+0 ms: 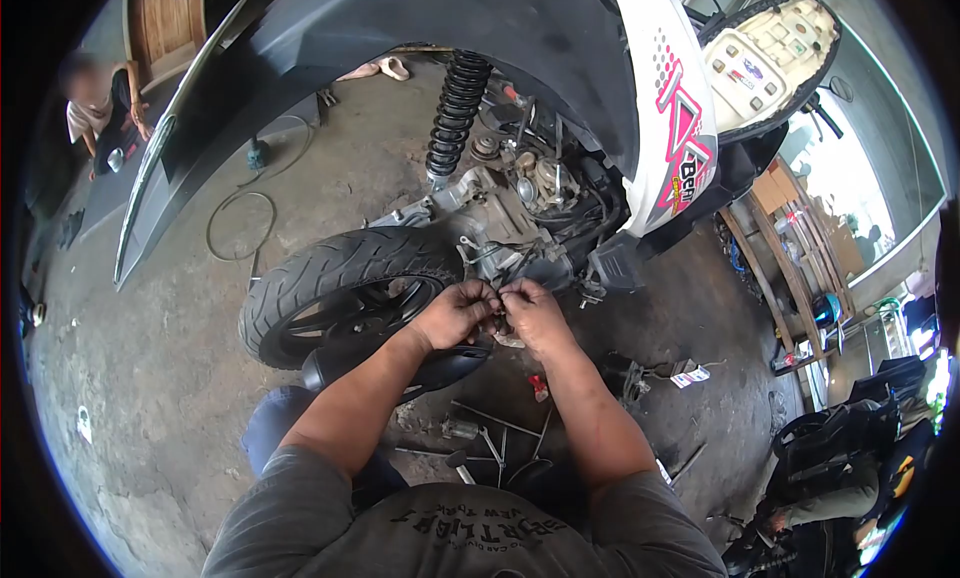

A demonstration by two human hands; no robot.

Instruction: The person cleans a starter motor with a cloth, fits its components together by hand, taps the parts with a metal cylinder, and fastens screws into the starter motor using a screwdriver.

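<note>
My left hand and my right hand meet in front of a scooter's engine, both with fingers pinched together. Whatever lies between the fingertips is too small and too covered to name. Just left of my left hand is the rear wheel's black tyre, with the dark exhaust muffler below it. A black coil spring of the shock absorber rises above the engine. The scooter's white side panel with pink lettering hangs over the right side.
Several wrenches and a metal cylinder lie on the floor near my legs. Nearby are a small red item and a dark part with wires. A wooden rack stands right; a person sits far left.
</note>
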